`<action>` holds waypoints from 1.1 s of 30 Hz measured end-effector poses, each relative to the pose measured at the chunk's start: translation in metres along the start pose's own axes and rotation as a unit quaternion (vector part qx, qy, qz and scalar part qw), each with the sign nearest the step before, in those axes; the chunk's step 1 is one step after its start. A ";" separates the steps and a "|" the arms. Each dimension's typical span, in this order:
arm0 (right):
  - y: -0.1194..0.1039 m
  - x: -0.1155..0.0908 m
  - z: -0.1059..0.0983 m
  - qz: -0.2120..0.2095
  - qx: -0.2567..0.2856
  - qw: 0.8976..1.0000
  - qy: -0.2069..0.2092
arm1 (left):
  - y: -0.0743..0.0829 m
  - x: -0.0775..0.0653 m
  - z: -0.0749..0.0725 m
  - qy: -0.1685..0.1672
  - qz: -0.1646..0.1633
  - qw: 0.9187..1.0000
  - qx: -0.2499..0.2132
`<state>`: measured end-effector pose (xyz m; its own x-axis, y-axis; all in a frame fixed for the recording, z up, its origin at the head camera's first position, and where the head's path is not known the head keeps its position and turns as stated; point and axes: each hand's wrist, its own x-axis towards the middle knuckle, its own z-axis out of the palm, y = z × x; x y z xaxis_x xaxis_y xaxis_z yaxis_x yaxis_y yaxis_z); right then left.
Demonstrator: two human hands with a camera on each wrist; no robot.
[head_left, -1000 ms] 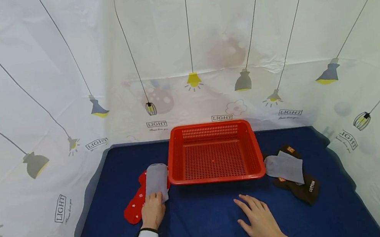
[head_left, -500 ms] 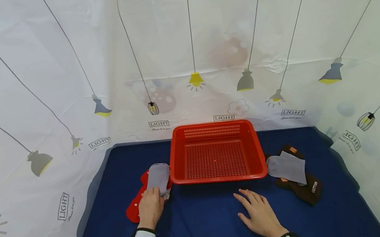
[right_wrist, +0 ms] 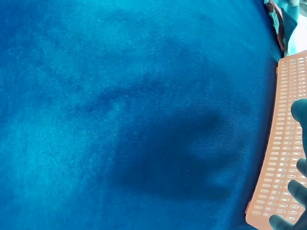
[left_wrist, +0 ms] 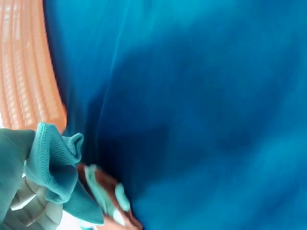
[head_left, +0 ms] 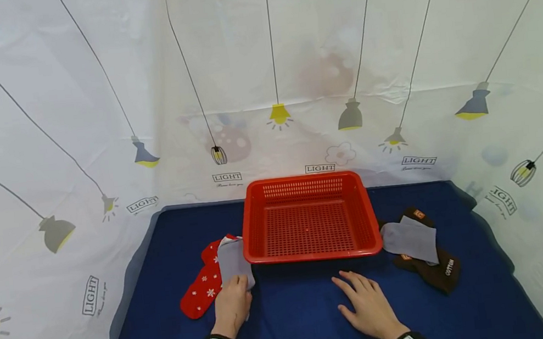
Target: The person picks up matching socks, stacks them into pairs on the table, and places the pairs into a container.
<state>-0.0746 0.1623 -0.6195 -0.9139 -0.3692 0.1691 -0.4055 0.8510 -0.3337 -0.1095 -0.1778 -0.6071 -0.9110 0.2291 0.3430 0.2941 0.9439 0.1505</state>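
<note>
L grip (head_left: 233,306) w/ gry sock (head_left: 233,260)

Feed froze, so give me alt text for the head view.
The left hand grips a gray sock overlapping a red sock, left of a red basket. The right hand holds nothing; right of the basket, another gray sock lies on brown socks.

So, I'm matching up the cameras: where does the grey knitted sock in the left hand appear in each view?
Head: grey knitted sock, left of centre and below mid-height, near end in the left hand.
Left wrist: lower left, gripped and tinted teal.
Right wrist: only cut-off cloth in the top right corner; I cannot tell whether it is this sock.
Shared landmark: red slotted plastic basket, pale orange in both wrist views.
</note>
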 end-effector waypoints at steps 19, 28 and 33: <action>0.001 0.000 0.000 -0.009 -0.013 1.000 0.019 | 0.060 -0.003 0.023 -0.029 0.037 0.998 -0.046; 0.002 0.001 -0.001 -0.017 -0.013 0.999 0.026 | 0.082 0.009 0.028 -0.030 0.044 0.997 -0.062; 0.004 0.001 -0.001 -0.010 -0.012 1.000 0.015 | 0.094 0.016 0.031 -0.050 0.058 0.996 -0.055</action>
<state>-0.0771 0.1662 -0.6199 -0.9047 -0.3742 0.2038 -0.4221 0.8527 -0.3079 -0.1057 -0.0776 -0.6162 -0.8915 0.3629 0.2711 0.4241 0.8789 0.2183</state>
